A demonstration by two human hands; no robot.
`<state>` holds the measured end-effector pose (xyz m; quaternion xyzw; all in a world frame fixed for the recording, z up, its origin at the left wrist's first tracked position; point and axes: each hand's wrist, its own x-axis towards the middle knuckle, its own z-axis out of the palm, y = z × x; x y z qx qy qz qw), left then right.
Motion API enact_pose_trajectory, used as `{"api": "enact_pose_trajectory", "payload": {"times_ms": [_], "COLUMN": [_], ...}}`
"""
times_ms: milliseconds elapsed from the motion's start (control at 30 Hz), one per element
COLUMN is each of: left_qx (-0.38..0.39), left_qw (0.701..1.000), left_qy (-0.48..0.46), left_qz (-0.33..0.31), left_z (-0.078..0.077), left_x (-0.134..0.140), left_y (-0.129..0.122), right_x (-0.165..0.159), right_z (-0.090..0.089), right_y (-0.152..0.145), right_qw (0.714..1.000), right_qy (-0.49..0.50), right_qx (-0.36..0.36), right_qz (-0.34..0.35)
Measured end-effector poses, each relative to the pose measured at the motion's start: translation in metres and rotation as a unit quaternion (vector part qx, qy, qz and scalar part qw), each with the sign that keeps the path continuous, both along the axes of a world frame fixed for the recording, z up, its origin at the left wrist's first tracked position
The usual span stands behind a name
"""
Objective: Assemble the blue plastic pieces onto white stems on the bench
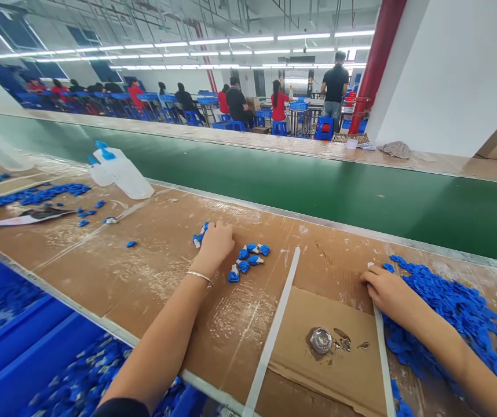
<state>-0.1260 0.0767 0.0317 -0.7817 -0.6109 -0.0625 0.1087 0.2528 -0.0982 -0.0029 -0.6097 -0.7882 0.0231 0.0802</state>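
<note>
Palm down, my left hand point(216, 243) rests on the brown tabletop with its fingers mostly hidden from view. Small blue-and-white pieces point(197, 239) lie against its left side. To its right is a loose cluster of similar blue-and-white pieces point(243, 266). My right hand point(386, 289) is closed in a pinch, and a small white piece point(371, 264) shows at its fingertips. Beside and beneath that forearm spreads a large pile of flat blue pieces point(452, 304). Between my hands, a round clear container point(321, 340) stands on a cardboard sheet point(300, 313), with dark wet-looking spots around it.
Blue bins point(26, 362) with many pieces sit below the table's left edge. A green conveyor belt point(252, 174) runs along the far side. White plastic bottles point(122, 174) with blue tops and more blue pieces point(64, 192) are at the left. Several people work in the background.
</note>
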Motion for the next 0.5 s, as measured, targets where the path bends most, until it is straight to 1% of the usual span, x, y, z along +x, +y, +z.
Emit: {"api": "enact_pose_trajectory", "payload": {"times_ms": [67, 133, 200, 267, 300, 333, 400, 500], "left_qx": [0.003, -0.017, -0.073, -0.134, -0.153, -0.159, -0.151, -0.127], "left_qw": [0.999, 0.993, 0.97, 0.939, 0.932, 0.933, 0.94, 0.949], "left_qy": [-0.012, -0.047, -0.115, -0.162, -0.164, -0.151, -0.126, -0.123], "left_qz": [-0.033, -0.106, -0.203, -0.271, -0.284, -0.285, -0.278, -0.263], "left_z": [0.0, 0.0, -0.002, -0.005, -0.006, -0.008, -0.011, -0.013], "left_x": [0.007, 0.016, 0.023, 0.027, 0.029, 0.029, 0.031, 0.034], "left_y": [-0.001, -0.003, -0.007, -0.01, -0.011, -0.011, -0.011, -0.011], "right_x": [0.003, 0.005, 0.007, 0.008, 0.009, 0.01, 0.013, 0.013], "right_z": [0.0, -0.003, -0.007, -0.014, -0.017, -0.02, -0.025, -0.027], "right_y": [0.004, 0.006, 0.008, 0.008, 0.008, 0.008, 0.007, 0.005], "right_qw": [0.999, 0.997, 0.995, 0.994, 0.994, 0.993, 0.993, 0.993], "right_qy": [0.035, 0.064, 0.079, 0.081, 0.078, 0.074, 0.061, 0.041], "right_qx": [-0.002, 0.005, 0.02, 0.038, 0.046, 0.055, 0.068, 0.08], "right_qz": [0.025, 0.043, 0.054, 0.062, 0.066, 0.071, 0.078, 0.081]}}
